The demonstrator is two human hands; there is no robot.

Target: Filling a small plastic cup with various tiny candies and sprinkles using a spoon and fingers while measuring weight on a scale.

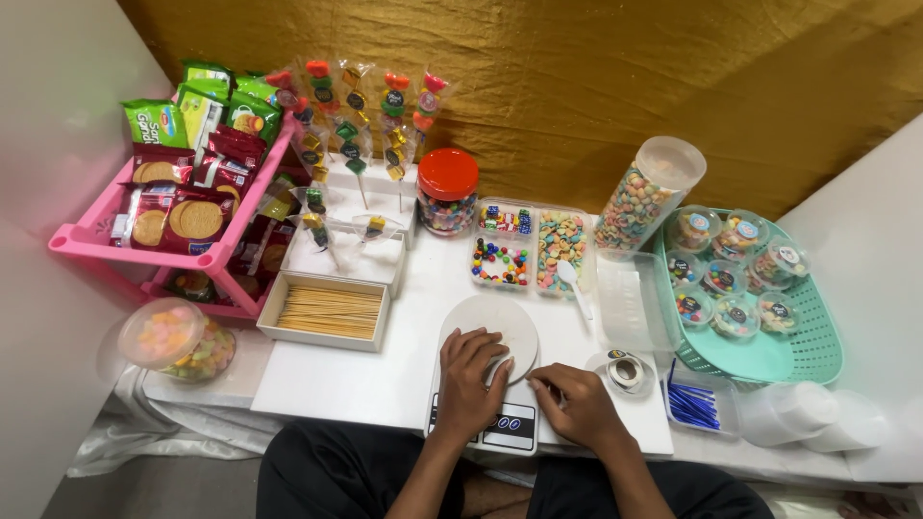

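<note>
Simply white scale (490, 336), round platform.

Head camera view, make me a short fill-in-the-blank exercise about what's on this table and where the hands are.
1. Both hands rest on a white kitchen ____ with a round platform.
2. The jar of mixed candies has a ____ lid.
3. The small lidded candy cups sit in a ____ basket.
4. The biscuit packets lie on a ____ rack.

Missing words: scale; red; mint-green; pink. The left hand lies on the platform, the right hand beside the display.
</note>
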